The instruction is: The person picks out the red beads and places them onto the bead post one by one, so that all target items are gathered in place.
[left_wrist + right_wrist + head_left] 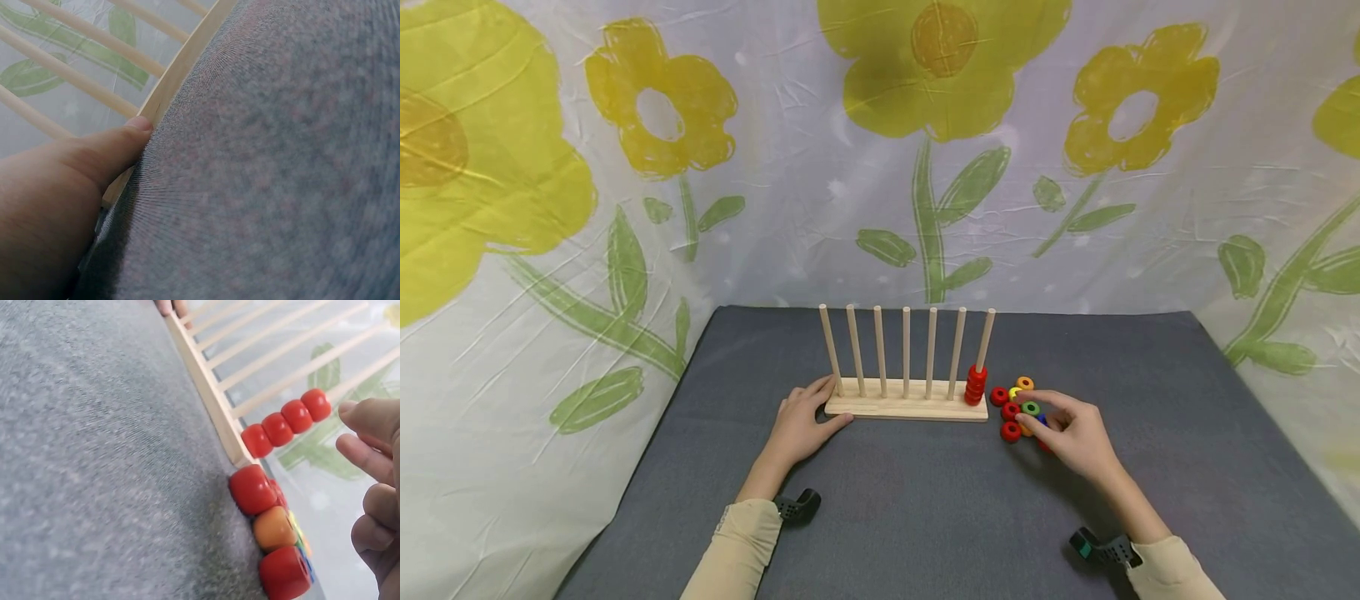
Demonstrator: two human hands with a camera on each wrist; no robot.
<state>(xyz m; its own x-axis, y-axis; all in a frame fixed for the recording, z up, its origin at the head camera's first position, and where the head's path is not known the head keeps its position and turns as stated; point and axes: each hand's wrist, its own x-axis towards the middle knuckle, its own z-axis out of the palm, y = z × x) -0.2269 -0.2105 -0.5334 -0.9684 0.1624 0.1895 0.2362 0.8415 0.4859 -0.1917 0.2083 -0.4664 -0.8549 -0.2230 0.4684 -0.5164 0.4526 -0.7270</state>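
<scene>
A wooden peg stand (902, 408) with several upright rods stands on the table. My left hand (799, 423) holds its left end, thumb (128, 140) along the front edge and fingers toward the back. Four-high red beads (286, 424) are threaded on the rightmost rod. Right of the base lies a cluster of loose beads, among them a red bead (1011, 431), a green bead (1030, 408) and an orange bead (1025, 382). Over this cluster hovers my right hand (1075, 433), thumb and fingers loosely bent and apart, with no bead showing between them.
Dark grey cloth (895, 508) covers the table. Behind it and along the sides hangs a pale curtain (790, 200) printed with yellow flowers. Each wrist wears a black strap camera, one being the right wrist's camera (1101, 548).
</scene>
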